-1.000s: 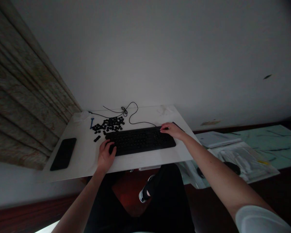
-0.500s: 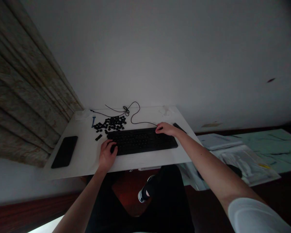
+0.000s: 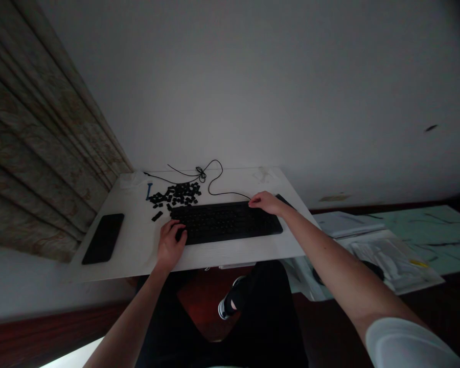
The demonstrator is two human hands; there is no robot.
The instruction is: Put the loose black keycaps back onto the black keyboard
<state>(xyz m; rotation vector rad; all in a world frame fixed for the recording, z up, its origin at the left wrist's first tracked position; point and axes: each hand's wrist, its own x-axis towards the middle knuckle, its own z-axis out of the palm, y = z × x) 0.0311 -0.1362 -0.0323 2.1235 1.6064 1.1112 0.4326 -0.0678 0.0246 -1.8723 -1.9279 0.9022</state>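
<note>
A black keyboard (image 3: 214, 226) lies across the white table in front of me. My left hand (image 3: 171, 242) rests at its left end, fingers and thumb curled over that corner and holding it. Over the keyboard's back edge, right of the middle, is my right hand (image 3: 266, 203), with thumb and fingertips pinched together. Whatever is in that pinch is too small to make out. A thin black cable (image 3: 230, 193) runs from the back of the keyboard to a tied bundle. Behind the keyboard's left part, many loose black keycaps (image 3: 182, 191) lie in a heap.
A blue tool (image 3: 149, 191) lies left of the keycaps. One long black keycap (image 3: 157, 216) sits apart from the heap. A black phone (image 3: 103, 238) lies at the table's left. Clear plastic (image 3: 263, 175) is at the back right, and a dark bar (image 3: 284, 200) lies beyond my right wrist.
My right hand stays pinched at the keyboard's back edge, with its fingers shifted slightly. The left hand keeps its place. The whole view has moved very little.
</note>
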